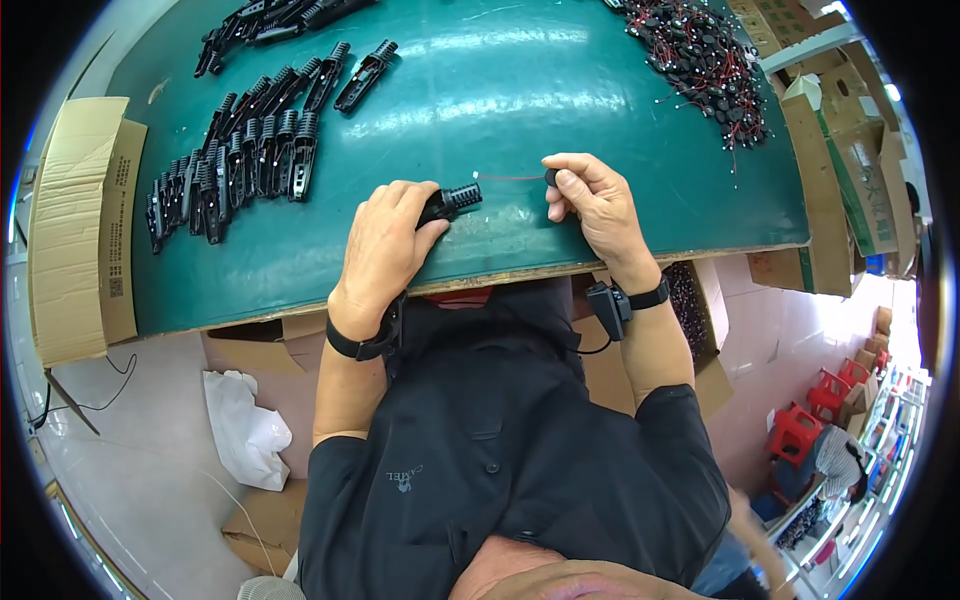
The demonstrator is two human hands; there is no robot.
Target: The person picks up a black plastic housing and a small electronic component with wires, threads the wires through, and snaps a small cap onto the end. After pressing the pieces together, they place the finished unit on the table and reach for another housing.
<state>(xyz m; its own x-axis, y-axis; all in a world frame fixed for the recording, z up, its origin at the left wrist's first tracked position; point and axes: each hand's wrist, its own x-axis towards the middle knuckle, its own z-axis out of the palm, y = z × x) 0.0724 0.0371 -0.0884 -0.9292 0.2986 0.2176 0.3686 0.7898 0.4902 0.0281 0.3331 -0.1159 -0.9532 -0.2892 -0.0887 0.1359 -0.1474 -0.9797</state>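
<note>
My left hand [385, 245] is closed round a black plastic housing [463, 196] at the front of the green table. The housing's ribbed end sticks out to the right past my fingers; the rest is hidden under them. Between thumb and fingertips, my right hand [608, 215] pinches a small round black part [551, 177]. From this part a thin red wire [512, 178] runs left to a tiny white connector [475, 175], just above the ribbed end and apart from it.
Rows of similar black housings [240, 165] lie on the table [480, 110] at the left, with more at the far edge. A heap of round black parts with red wires [700, 75] covers the far right. Cardboard boxes [80, 230] flank the table. One person [835, 460] sits behind at the right.
</note>
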